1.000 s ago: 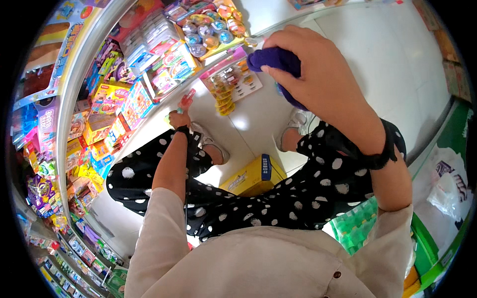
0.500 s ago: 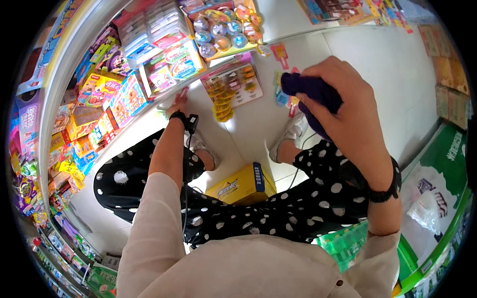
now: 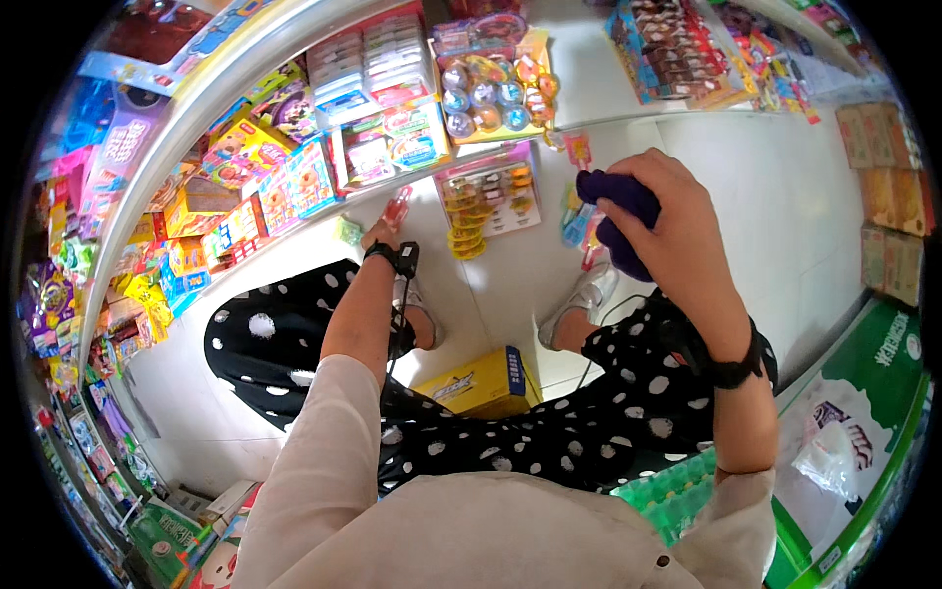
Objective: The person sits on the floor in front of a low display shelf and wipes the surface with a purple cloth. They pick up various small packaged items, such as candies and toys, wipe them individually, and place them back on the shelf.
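My right hand (image 3: 677, 216) is closed around a bunched dark purple cloth (image 3: 628, 211), raised above my right knee. Down by the shelf's lower edge, my left hand (image 3: 381, 236) pinches a small translucent pinkish-red plastic piece (image 3: 397, 208); its exact kind is unclear. A little pale green object (image 3: 346, 231) lies beside that hand. Between the hands, a card of yellow-packed small items (image 3: 489, 191) leans at the shelf front. Several pink and blue plastic pieces (image 3: 575, 226) lie past the cloth, partly covered by it.
A shelf with a tray of shiny capsule balls (image 3: 486, 93) and bright candy boxes (image 3: 285, 182) curves along the left and front. Between my feet stands a yellow box (image 3: 486, 383). Stacked cartons (image 3: 888, 196) and a green-edged chest (image 3: 854, 393) line the right side.
The whole view has shifted, so the shelf and floor items sit further right and lower. The pinkish-red piece shows more plainly in my left hand. My right hand still grips the cloth.
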The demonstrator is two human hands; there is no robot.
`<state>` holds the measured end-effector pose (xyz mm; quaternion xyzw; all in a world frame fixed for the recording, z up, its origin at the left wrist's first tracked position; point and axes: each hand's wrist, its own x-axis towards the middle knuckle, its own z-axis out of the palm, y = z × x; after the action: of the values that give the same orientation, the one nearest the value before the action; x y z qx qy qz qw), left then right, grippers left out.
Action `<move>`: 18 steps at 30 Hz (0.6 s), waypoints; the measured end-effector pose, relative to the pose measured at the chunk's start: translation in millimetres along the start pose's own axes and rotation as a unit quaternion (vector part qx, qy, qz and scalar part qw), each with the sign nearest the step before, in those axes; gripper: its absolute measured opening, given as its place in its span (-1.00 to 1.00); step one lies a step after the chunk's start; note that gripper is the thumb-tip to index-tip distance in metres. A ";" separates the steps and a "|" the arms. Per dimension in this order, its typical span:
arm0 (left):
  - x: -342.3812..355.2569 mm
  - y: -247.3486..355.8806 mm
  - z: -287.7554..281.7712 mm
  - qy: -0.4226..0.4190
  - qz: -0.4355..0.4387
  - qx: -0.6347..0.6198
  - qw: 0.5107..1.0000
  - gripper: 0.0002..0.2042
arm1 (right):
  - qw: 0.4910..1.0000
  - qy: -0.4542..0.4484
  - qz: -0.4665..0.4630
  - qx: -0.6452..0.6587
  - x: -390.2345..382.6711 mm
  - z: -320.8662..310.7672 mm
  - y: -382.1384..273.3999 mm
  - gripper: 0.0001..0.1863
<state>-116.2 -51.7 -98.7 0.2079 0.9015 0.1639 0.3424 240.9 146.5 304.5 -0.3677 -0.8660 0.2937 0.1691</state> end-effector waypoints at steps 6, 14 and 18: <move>25.8 -16.7 3.3 0.066 -0.251 -0.311 0.914 -0.22 | 1.000 -0.011 0.010 -0.014 3.3 8.0 -1.4 -0.70; 24.1 -8.0 26.0 0.159 -0.185 -0.092 0.965 -0.22 | 0.998 -0.040 0.023 -0.035 -17.3 7.9 -0.3 -0.71; 13.7 -5.8 33.1 0.198 -0.185 -0.091 0.958 -0.21 | 0.998 -0.053 0.034 -0.031 -18.4 8.9 -3.4 -0.69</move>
<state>-104.4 -45.0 -132.3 -0.0310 0.9553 0.2169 0.1986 246.9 127.7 298.4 -0.3854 -0.8695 0.2918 0.1012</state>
